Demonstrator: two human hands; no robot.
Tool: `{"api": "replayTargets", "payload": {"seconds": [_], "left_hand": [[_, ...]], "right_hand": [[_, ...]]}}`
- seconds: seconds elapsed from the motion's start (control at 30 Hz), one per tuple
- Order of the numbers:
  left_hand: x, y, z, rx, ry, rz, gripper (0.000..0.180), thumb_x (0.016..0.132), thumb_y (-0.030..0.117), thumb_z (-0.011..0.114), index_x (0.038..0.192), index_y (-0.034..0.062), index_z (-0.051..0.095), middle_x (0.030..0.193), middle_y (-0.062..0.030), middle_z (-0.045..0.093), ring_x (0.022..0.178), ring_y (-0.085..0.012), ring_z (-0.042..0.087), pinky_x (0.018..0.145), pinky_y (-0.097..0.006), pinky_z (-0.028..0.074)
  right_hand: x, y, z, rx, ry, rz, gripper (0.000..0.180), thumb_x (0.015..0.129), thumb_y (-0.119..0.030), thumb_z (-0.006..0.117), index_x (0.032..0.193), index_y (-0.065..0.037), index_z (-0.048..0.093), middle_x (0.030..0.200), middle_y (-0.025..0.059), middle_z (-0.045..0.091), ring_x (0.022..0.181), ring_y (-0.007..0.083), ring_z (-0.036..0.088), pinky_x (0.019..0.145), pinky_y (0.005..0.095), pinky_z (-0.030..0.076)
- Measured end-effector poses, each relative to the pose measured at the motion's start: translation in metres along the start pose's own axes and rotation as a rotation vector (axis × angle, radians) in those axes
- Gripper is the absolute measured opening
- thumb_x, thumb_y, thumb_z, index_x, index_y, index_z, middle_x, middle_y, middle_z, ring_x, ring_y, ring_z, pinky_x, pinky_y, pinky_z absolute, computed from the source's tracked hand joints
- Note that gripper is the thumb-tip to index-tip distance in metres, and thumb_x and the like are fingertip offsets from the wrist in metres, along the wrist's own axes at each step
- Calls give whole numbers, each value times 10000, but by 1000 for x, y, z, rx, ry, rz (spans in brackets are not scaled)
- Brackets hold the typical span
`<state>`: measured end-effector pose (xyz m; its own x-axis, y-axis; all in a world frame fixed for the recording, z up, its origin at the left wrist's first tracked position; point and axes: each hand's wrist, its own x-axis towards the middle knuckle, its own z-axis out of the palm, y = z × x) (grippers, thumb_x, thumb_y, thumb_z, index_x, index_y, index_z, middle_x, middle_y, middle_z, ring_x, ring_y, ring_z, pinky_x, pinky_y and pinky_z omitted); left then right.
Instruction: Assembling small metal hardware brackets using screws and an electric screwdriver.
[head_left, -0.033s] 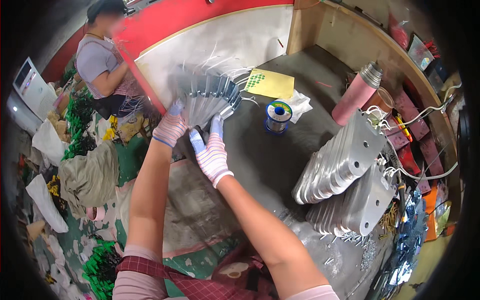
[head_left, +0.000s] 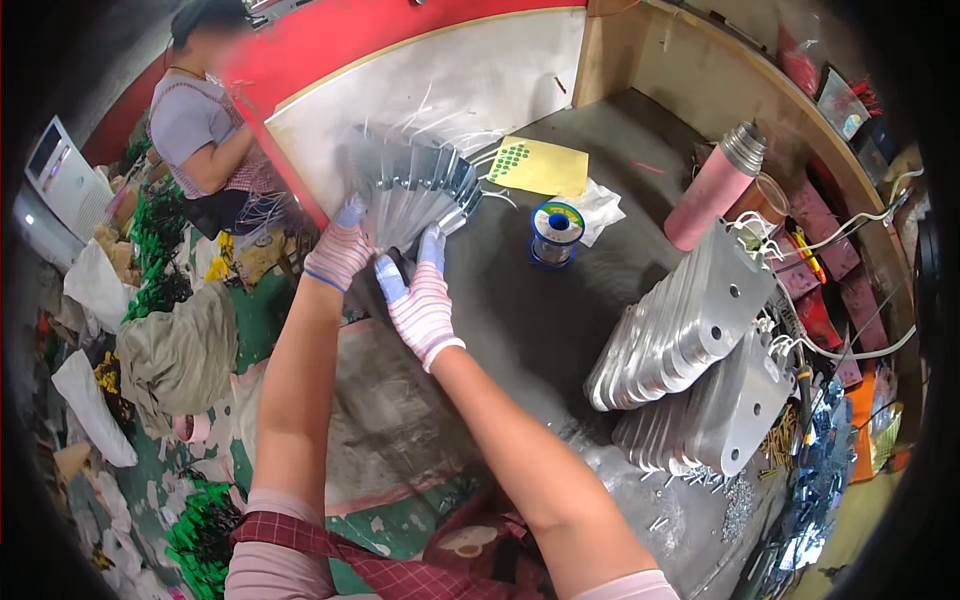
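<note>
Clearly, at the dark worktable's (head_left: 525, 310) left end, the fanned metal plates (head_left: 420, 205) are touched by the left hand (head_left: 340, 253) and right hand (head_left: 421, 303) — right thumb and fingers apart, clamping by either impossible to tell. Both sides are best supported evenly — white wires (head_left: 500, 195) kept untangled.
</note>
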<state>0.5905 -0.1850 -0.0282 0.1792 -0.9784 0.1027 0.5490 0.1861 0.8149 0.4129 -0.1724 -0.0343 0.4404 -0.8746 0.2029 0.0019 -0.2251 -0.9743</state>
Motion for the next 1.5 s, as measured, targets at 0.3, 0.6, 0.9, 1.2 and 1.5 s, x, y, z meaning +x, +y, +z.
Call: {"api": "replayTargets", "payload": {"seconds": [0.3,0.6,0.9,1.2,1.5], "left_hand": [[72,-8,-120,183,238,-13,466,994,408,405,1341,101,454,1138,-113,603,876,-236,608,690,-350,551],[39,-29,-41,-129,302,57,609,862,450,663,1293,60,483,1228,-137,575,1090,-300,563,915,-461,494],[12,-18,15,19,319,136,684,866,524,630,1321,36,481,1241,-136,588,1120,-305,567,984,-434,462],[14,-21,21,-90,448,161,787,864,700,473,1278,34,542,1154,-186,635,976,-322,620,873,-442,508],[16,-27,14,-55,455,148,809,885,704,407,1330,34,488,1245,-176,580,1089,-347,565,974,-451,452]], "right_hand": [[49,-10,-2,-134,-92,65,908,866,-419,626,1461,89,165,1487,331,255,1371,433,313,1129,379,288],[53,-5,-10,-159,-68,68,874,873,-407,605,1459,85,183,1492,343,227,1379,450,283,1132,393,281],[51,-4,-2,-123,-22,43,848,869,-381,595,1486,20,174,1488,358,206,1269,478,425,1050,415,393],[50,4,5,-59,87,26,799,877,-396,604,1439,61,266,1460,334,301,1312,466,382,1093,414,336],[50,6,4,49,91,18,825,853,-310,665,1464,34,229,1457,301,327,1311,436,400,1086,390,351]]}}
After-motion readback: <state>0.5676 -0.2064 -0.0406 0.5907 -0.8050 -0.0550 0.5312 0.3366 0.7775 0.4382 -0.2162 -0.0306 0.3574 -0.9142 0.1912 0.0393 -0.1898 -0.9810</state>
